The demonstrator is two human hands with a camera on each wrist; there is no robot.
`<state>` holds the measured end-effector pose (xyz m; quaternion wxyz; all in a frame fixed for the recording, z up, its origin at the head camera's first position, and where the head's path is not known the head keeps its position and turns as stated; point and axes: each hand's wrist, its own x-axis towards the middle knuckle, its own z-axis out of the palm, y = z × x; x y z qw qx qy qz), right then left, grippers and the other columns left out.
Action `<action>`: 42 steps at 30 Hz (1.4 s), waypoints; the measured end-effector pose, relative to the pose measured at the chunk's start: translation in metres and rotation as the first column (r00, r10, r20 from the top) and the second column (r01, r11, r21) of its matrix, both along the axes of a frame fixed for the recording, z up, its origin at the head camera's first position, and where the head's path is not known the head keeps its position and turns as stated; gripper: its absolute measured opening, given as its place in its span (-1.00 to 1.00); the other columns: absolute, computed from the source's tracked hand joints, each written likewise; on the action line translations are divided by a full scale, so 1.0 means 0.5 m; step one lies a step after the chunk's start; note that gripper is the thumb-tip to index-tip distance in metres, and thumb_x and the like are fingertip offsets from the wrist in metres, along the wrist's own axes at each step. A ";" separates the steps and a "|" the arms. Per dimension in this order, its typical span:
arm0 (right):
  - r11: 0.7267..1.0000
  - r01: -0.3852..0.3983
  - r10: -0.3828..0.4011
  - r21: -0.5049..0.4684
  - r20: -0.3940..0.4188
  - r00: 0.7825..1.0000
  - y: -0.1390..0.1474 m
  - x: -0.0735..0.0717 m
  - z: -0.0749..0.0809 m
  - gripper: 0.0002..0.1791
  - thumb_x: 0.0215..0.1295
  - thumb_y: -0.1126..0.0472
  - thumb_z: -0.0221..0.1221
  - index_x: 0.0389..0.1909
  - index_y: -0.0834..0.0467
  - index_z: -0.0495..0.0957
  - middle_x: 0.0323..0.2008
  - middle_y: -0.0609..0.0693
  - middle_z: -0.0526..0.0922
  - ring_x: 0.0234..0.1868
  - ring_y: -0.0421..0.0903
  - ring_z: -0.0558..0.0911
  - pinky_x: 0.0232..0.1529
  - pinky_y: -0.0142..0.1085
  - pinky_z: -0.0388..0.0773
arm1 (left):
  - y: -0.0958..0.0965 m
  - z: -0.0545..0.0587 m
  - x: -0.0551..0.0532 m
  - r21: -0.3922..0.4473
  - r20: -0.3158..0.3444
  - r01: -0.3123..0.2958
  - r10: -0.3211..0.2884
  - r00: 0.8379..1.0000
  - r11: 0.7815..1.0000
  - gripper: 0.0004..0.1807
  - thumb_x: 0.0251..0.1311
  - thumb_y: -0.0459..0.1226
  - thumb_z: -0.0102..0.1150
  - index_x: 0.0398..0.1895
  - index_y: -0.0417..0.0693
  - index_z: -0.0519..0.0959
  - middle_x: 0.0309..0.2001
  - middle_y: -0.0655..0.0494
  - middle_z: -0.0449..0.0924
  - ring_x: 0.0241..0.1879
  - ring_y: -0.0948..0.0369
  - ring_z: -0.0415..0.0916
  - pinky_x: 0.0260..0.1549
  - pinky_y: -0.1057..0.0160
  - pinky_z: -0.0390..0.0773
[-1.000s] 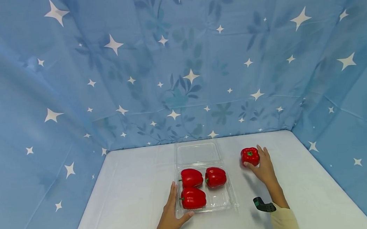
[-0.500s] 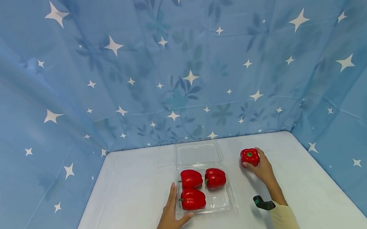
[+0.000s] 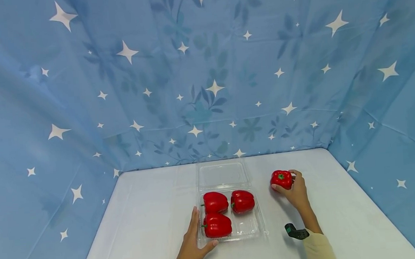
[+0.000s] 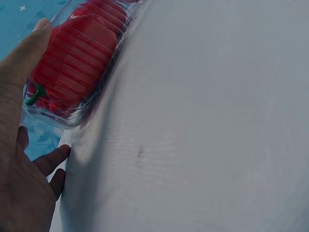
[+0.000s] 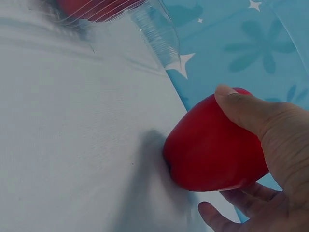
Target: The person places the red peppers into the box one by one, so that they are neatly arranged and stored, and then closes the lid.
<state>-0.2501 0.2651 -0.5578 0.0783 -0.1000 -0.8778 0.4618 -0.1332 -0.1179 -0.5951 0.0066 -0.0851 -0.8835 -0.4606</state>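
My right hand (image 3: 298, 192) grips a red bell pepper (image 3: 281, 179) on the right of the table, its green stem facing up. In the right wrist view the thumb presses on that pepper (image 5: 212, 147) while fingers curl behind it. A clear plastic clamshell container (image 3: 247, 231) lies in the middle, its lid (image 3: 221, 174) folded back. Three red bell peppers lie on their sides in it: back left (image 3: 215, 202), back right (image 3: 243, 202) and front left (image 3: 217, 225). My left hand (image 3: 191, 241), fingers straight and thumb spread, is at the container's front left corner.
A white cloth covers the table (image 3: 145, 212). Blue curtains (image 3: 175, 68) with white stars hang behind it and along both sides. A black band (image 3: 297, 232) sits on the right wrist, beside a pale yellow sleeve (image 3: 320, 249).
The right fingers have closed from a loose spread around the pepper to a grip on it. Pepper and hand have shifted very slightly. The left hand stays at the container's corner.
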 end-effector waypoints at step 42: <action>0.973 0.052 -0.078 -0.223 -0.111 0.991 -0.006 0.047 -0.004 -0.02 0.17 0.18 0.35 0.47 0.10 -0.07 0.39 0.22 0.16 0.40 0.18 0.19 0.12 0.09 0.59 | 0.002 -0.003 -0.001 0.001 0.042 -0.015 0.014 0.999 1.000 0.22 -0.04 0.25 0.33 0.58 0.25 -0.20 0.59 0.11 -0.20 0.51 -0.10 -0.02 0.25 -0.26 0.32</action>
